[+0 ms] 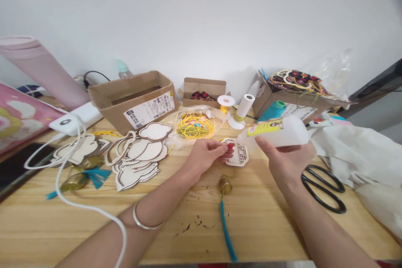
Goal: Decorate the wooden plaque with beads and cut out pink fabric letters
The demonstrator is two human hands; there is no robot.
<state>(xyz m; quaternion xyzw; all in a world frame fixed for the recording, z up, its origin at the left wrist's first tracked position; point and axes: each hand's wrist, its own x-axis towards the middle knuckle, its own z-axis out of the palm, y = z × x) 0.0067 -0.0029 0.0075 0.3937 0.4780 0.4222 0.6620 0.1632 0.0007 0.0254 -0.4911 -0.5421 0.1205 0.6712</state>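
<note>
My right hand (284,157) is wrapped round a translucent squeeze bottle (276,132) with a yellow-green label, tipped on its side with the nozzle pointing left. My left hand (205,155) pinches a small red bead or cap (230,146) at the fingertips, right by the bottle's nozzle. Under both lies a small laser-cut wooden piece (239,154) with lattice windows. A brass bell on a blue tassel cord (225,201) lies on the wooden table (251,226) just below my hands. A silver bangle sits on my left wrist.
Stacks of wooden cloud-shaped cutouts (138,157) lie left of my hands, with another bell and teal tassel (84,177). Black scissors (325,190) and white cloth (358,155) lie at right. Cardboard boxes (132,100), yellow cord in a bag (195,125), thread spools (243,111) and a white cable (72,201) line the back and left.
</note>
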